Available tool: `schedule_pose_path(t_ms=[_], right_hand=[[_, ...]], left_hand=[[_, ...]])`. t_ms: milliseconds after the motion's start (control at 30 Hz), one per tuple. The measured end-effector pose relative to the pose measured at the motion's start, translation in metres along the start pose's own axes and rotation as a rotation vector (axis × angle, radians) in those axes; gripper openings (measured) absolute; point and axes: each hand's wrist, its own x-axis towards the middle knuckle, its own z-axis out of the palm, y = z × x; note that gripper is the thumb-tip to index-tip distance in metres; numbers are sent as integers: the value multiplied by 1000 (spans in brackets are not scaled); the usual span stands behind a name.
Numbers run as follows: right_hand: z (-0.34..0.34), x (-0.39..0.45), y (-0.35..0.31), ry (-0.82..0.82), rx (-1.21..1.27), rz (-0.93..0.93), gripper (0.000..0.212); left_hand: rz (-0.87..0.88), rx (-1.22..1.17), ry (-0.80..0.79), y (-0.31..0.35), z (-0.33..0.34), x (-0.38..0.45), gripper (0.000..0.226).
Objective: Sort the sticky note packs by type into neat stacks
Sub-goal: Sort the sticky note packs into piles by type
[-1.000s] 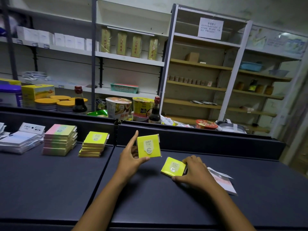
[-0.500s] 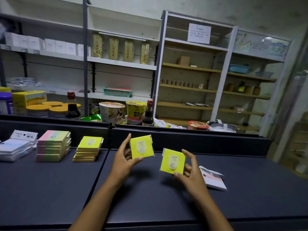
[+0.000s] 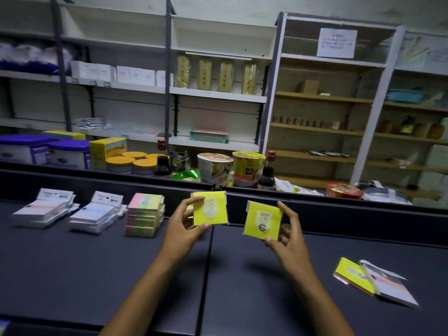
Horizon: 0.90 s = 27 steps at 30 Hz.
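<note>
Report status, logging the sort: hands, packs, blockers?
Left hand and right hand each pinch a yellow pack. Both airborne. No blockers.

Left hand (image 3: 180, 229), right hand (image 3: 288, 235) raised, fingers pinching.

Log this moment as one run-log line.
left hand: holds yellow pack | right hand: holds second yellow pack | both raised over counter

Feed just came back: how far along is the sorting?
Done: two white stacks and a multicolour stack stand at left. In hand: left hand and right hand each hold a yellow pack. Left: another yellow pack and a white pack at right.
</note>
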Motion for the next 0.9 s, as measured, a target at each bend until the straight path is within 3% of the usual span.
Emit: schedule_pose_path(t_ms=[433, 900], right_hand=[[132, 40, -14, -5, -39, -33, 80], [163, 79, 10, -34, -64, -24, 53]], left_hand=[[69, 65, 12, -12, -121, 51, 53], [89, 104, -2, -31, -132, 85, 57]])
